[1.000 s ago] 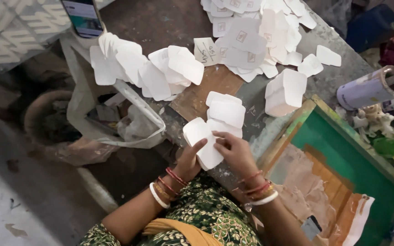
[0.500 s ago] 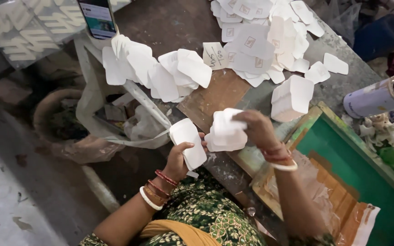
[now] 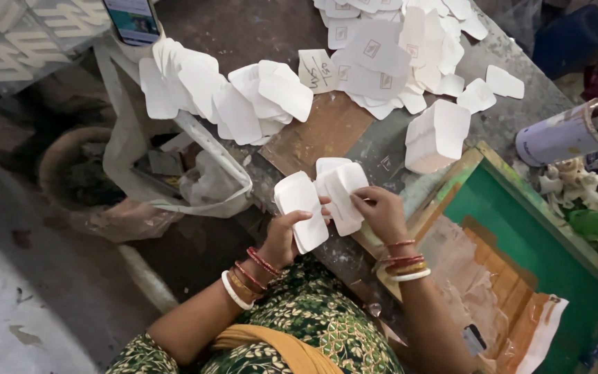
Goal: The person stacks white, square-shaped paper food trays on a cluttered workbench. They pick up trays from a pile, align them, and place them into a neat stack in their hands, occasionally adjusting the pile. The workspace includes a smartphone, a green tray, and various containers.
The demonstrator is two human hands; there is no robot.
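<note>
Fingers of the left hand (image 3: 282, 239) clamp a stack of white die-cut cards (image 3: 302, 210), edges squared; the right hand (image 3: 380, 210) pinches a second sheaf (image 3: 340, 194) just beside it, tilted as if for counting; beyond the stack, a neat card pile (image 3: 437, 136), then loose cards (image 3: 230, 97) fanned over the worktable (image 3: 513, 118); right of it, a green-framed screen (image 3: 555, 242).

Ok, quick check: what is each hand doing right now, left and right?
Left hand: closed on a stack of white cards.
Right hand: closed on a second bunch of white cards, held beside the first.
</note>
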